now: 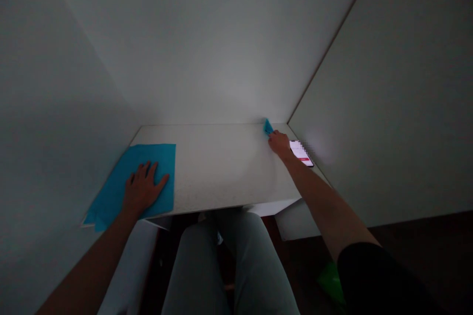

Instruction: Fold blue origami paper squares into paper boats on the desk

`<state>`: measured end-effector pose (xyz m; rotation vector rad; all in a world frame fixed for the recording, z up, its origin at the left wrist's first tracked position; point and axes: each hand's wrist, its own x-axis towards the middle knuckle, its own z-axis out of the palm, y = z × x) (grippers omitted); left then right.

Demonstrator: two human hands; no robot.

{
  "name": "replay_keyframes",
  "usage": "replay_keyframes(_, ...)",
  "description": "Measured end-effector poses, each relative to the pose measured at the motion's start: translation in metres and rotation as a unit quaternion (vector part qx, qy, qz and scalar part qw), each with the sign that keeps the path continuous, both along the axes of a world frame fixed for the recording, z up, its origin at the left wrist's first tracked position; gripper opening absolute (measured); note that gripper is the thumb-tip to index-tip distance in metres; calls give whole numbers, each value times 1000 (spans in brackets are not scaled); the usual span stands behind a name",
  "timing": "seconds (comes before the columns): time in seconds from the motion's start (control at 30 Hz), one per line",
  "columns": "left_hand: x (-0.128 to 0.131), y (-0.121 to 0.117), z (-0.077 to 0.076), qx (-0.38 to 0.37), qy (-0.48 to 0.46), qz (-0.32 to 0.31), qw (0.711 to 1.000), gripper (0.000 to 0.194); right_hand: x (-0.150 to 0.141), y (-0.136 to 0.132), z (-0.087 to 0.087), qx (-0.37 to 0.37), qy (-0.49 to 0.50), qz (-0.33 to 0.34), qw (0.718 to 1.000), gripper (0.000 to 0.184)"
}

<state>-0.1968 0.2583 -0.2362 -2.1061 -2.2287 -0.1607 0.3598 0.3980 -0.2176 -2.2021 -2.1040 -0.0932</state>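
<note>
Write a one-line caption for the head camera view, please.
Left hand on a blue sheet, right hand holding a small blue piece near a phone on a white desk.

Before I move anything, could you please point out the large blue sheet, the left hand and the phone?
Large blue sheet (167, 157), head view: uncovered surface near its upper right corner.
Left hand (142, 189), head view: back of the hand.
Phone (300, 152), head view: near the middle of its lit screen.

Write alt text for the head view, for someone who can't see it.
A bare left hand lies spread on a flat blue cloth at the left of a white desk. The bare right hand holds a small folded blue piece near the back edge, beside a lit smartphone.
</note>
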Motion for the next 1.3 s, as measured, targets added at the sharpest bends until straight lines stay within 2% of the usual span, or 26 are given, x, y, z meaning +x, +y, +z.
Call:
replay_keyframes(0.1,2,0,3,-8,-1,3,1000,81,-36,-34,-5,21,56,102,993,34)
replay_keyframes(0.2,6,0,8,-17,-4,10,1000,81,-64,-85,-15,54,154,177,971,31)
replay_keyframes(0.33,7,0,11,-28,-7,11,1000,83,-83,-145,-29,66,262,193,943,26)
replay_keyframes(0.43,7,0,14,-35,-7,13,999,82,-95,-166,-34,77,344,151,923,28)
replay_keyframes(0.53,11,-1,21,-23,10,14,1000,79,-103,-170,-35,61,385,126,912,28)
replay_keyframes(0.63,32,-1,32,21,13,1,1000,73,-106,-166,-34,28,398,148,905,30)
replay_keyframes(0.7,63,-2,37,34,-29,-15,999,65,-104,-164,-33,22,402,172,899,30)
replay_keyframes(0.77,105,-3,37,21,-110,-57,992,56,-102,-162,-33,19,395,192,898,29)
replay_keyframes(0.83,151,-5,32,-7,-215,-106,971,47,-101,-161,-35,18,390,197,899,29)
replay_keyframes(0.9,193,-8,24,-20,-287,-125,949,42,-101,-160,-37,23,397,191,897,31)
replay_keyframes(1.0,235,-13,14,-28,-319,-137,937,37,-102,-158,-41,28,428,172,887,33)
replay_keyframes(1.07,248,-15,12,-22,-318,-145,937,38,-103,-156,-43,30,455,155,876,34)
replay_keyframes(1.17,253,-18,13,-21,-306,-170,936,36,-104,-151,-45,47,484,106,867,32)
replay_keyframes(1.3,253,-19,17,-27,-295,-195,935,22,-106,-143,-45,77,453,51,887,24)
